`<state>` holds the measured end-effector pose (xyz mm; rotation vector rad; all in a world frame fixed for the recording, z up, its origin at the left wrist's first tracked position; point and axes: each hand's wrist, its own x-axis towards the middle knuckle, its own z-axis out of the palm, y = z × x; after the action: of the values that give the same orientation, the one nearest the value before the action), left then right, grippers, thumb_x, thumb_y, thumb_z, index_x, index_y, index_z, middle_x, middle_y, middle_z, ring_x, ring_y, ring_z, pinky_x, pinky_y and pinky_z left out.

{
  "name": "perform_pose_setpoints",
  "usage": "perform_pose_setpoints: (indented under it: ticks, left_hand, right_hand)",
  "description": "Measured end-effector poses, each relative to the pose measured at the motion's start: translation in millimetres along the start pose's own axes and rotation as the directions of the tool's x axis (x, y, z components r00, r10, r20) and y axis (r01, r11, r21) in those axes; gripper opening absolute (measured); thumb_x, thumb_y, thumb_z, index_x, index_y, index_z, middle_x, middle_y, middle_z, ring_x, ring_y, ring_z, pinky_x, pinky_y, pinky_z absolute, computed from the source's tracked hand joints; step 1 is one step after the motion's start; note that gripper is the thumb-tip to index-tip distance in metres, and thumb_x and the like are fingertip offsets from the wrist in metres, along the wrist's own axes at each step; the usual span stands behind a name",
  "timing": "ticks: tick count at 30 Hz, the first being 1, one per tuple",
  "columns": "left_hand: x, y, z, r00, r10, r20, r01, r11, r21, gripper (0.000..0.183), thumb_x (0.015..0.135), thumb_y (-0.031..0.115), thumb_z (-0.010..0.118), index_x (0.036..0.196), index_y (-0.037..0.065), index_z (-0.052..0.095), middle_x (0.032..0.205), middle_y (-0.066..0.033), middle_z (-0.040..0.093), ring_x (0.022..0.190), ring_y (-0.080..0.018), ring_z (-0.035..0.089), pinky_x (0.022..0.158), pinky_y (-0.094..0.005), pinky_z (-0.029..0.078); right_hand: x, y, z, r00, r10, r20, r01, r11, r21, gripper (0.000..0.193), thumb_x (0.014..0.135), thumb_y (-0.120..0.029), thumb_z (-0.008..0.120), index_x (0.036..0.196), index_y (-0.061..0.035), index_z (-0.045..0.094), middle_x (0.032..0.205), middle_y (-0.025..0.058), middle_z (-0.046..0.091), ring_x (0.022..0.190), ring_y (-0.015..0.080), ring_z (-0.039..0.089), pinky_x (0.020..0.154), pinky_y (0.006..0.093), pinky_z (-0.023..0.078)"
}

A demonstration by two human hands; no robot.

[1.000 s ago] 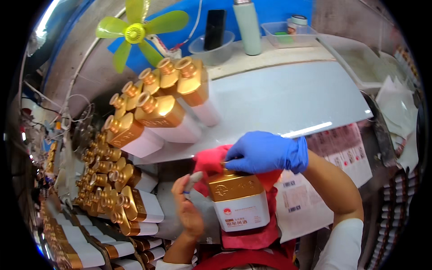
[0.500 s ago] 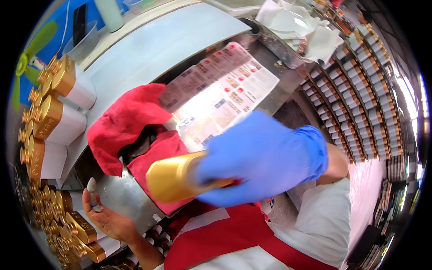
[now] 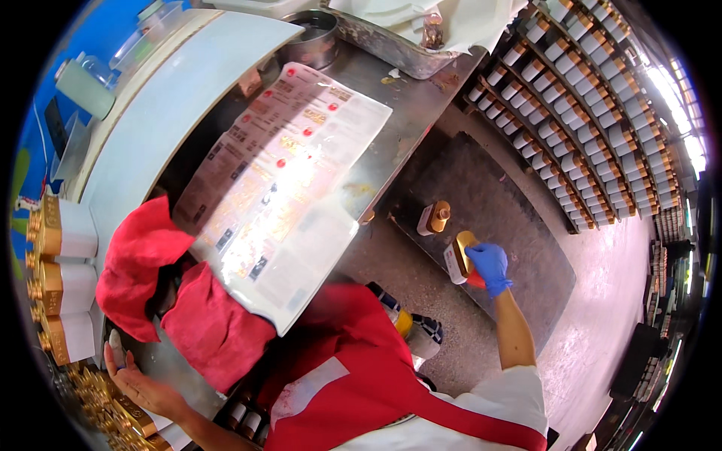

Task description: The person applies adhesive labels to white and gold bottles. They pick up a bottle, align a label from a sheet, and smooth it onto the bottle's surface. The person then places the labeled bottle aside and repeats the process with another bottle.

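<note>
In a blue glove, my right hand [image 3: 490, 264] grips a bottle [image 3: 456, 259] with a gold top and a pale labelled body, at the edge of a dark board [image 3: 511, 218] on the right. Beside it on the board stands a similar gold-topped bottle [image 3: 434, 218]. At the lower left my bare left hand [image 3: 143, 385] holds nothing, its fingers spread and one fingertip wrapped in something whitish. It is next to a red cloth [image 3: 214, 323] and a row of gold-and-white bottles [image 3: 71, 282].
Glossy sheets of printed labels [image 3: 301, 188] lie across the metal worktop [image 3: 395, 146]. Beyond them are a metal pot [image 3: 310, 46] and a tray [image 3: 398, 49] with white paper. Racks of gold-capped bottles [image 3: 579, 113] stand at right; more bottles [image 3: 113, 406] crowd the lower left.
My right hand has carried the gold-topped bottle from above the red cloth out to the right, over the dark board. The view has turned rightward; my left hand stays spread at the left.
</note>
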<state>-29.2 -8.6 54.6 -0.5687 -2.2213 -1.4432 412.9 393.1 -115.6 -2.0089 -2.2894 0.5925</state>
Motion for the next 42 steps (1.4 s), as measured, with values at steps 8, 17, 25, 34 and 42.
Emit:
perform_pose_setpoints:
  ticks: [8,17,25,34,42]
  left_hand:
    - [3,-5,-19,0.998,-0.059,-0.030,0.065,0.948,0.313,0.042,0.103,0.028,0.031,0.133,0.001,0.044,0.134,-0.0125,0.049,0.123,-0.0208,0.047,0.098,-0.0350,0.037]
    - [-10,1,-27,0.996,-0.092,0.016,0.073,0.877,0.474,0.038,0.102,0.024,0.037,0.132,0.003,0.047,0.131,-0.0088,0.051,0.121,-0.0203,0.048,0.097,-0.0335,0.038]
    - [-14,-9,-121,0.944,0.289,-0.160,0.171,-0.015,0.985,0.059,0.082,0.038,0.066,0.130,0.006,0.050,0.125,-0.0248,0.053,0.111,-0.0393,0.050,0.096,-0.0448,0.037]
    - [-56,-61,-133,0.805,0.089,-0.586,0.537,0.309,0.785,0.096,0.067,0.038,0.080,0.143,0.008,0.031,0.145,-0.0247,0.030,0.132,-0.0426,0.025,0.109,-0.0496,0.017]
    - [-91,-96,-168,0.772,0.073,-0.631,0.362,0.766,0.532,0.073,0.072,0.009,0.079,0.134,0.003,0.041,0.133,-0.0175,0.044,0.122,-0.0315,0.040,0.102,-0.0399,0.033]
  right_hand:
    - [103,150,150,0.933,0.360,-0.010,-0.351,0.914,0.204,0.041,0.075,-0.042,0.059,0.088,-0.0051,0.070,0.084,0.0216,0.066,0.084,0.0360,0.066,0.073,0.0441,0.050]
    - [138,158,210,0.944,0.330,0.008,-0.307,0.870,0.386,0.045,0.082,-0.043,0.059,0.094,-0.0009,0.069,0.085,0.0212,0.067,0.083,0.0324,0.068,0.072,0.0409,0.050]
    - [111,149,189,0.938,0.339,0.068,-0.240,0.498,0.833,0.026,0.088,-0.020,0.060,0.096,0.0029,0.069,0.085,0.0032,0.063,0.076,0.0140,0.056,0.070,0.0296,0.048]
    - [94,20,99,0.978,-0.173,-0.114,0.197,0.605,0.771,0.030,0.089,-0.014,0.050,0.111,0.0009,0.065,0.085,-0.0017,0.056,0.072,0.0102,0.050,0.064,0.0244,0.041]
    - [-27,-188,-25,0.890,-0.438,-0.124,0.365,0.521,0.771,0.030,0.096,-0.014,0.044,0.115,-0.0006,0.062,0.068,-0.0065,0.042,0.056,0.0014,0.033,0.050,0.0178,0.025]
